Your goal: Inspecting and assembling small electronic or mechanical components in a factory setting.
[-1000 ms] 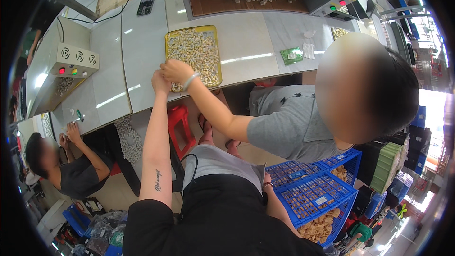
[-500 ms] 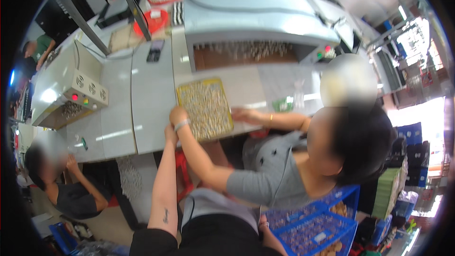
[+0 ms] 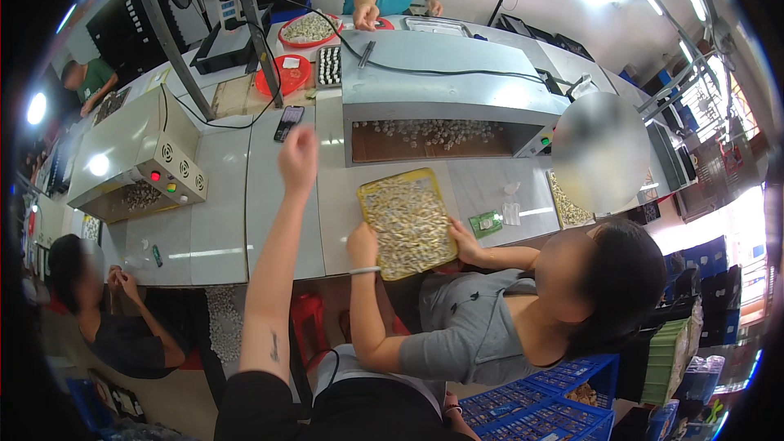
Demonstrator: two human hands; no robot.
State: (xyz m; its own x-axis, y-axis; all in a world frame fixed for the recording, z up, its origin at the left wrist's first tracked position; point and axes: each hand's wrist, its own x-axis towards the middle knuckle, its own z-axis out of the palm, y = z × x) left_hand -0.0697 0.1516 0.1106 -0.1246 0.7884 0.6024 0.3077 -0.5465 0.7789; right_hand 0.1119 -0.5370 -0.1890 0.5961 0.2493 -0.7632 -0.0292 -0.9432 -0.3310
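Note:
My left hand (image 3: 299, 159) is raised over the table, fingers curled closed; what they hold, if anything, is hidden. Just beyond it lies a dark phone (image 3: 289, 123). My right hand (image 3: 452, 400) is low beside my waist, mostly hidden, and its fingers do not show. A yellow-rimmed tray (image 3: 365, 224), covered with many small pale pieces, is to the right of my left hand. A co-worker in a grey top grips it by its two sides, partly over the table's near edge.
A grey box-shaped machine (image 3: 457, 73) with small pieces in its opening stands behind the tray. A similar cream machine (image 3: 155, 139) is at the left. Red round trays (image 3: 294, 77) lie farther back. Other people sit around the table (image 3: 278, 220); blue crates (image 3: 563, 416) stand lower right.
My left hand has moved away from the tray's left side, up and farther over the table. The co-worker has shifted the tray right and toward the near edge. My view has also shifted.

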